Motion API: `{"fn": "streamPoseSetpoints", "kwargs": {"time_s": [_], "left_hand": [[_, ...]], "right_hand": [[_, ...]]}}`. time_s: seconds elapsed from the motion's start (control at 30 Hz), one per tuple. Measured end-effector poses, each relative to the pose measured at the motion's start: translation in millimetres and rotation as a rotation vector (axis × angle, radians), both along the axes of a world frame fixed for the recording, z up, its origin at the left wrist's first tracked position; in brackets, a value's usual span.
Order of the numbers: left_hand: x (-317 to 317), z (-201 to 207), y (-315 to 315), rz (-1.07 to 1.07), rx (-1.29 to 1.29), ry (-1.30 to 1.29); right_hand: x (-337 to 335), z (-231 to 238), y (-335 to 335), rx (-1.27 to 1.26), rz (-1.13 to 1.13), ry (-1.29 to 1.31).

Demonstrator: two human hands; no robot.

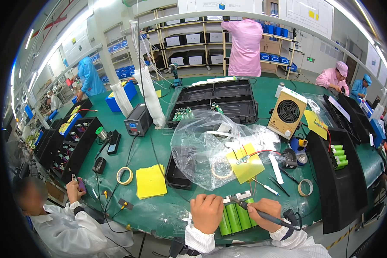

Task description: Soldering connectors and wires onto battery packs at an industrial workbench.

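A battery pack of several green cylindrical cells lies at the table's near edge, a white strip along its far end. Curled over the pack's left end is my left hand, fingers closed against it. My right hand grips a soldering iron like a pen, its tip pointing left at the white strip. Just beyond, a small circuit board with a red wire rests on a yellow sheet. A white-handled screwdriver and dark tweezers lie right of it.
Clear plastic bag, black tray, yellow sheets and tape rolls surround the work. A fan and an open black case stand farther back. A black box is at right; a co-worker sits at left.
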State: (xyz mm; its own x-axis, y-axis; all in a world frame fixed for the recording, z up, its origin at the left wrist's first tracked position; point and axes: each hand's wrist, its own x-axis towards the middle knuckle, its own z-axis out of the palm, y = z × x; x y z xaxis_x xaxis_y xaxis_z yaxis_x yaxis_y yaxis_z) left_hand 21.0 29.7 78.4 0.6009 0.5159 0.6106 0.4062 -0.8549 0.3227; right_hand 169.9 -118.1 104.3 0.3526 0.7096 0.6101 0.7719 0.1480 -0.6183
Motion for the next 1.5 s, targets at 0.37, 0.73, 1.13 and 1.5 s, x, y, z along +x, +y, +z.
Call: {"fn": "streamPoseSetpoints", "kwargs": {"time_s": [0.37,0.73,1.13,1.5], "left_hand": [[-3,4,-2,0.046,0.036,0.023],[0,0,-1,-0.041,-0.069,0.006],[3,-2,-1,-0.05,-0.047,0.028],[8,-4,-1,-0.054,-0.045,0.028]], "right_hand": [[0,-3,0,-0.006,-0.008,0.019],[0,0,-3,-0.019,-0.023,0.001],[0,-2,-1,-0.001,-0.017,-0.004],[0,-1,-1,0.006,-0.024,-0.002]]}}
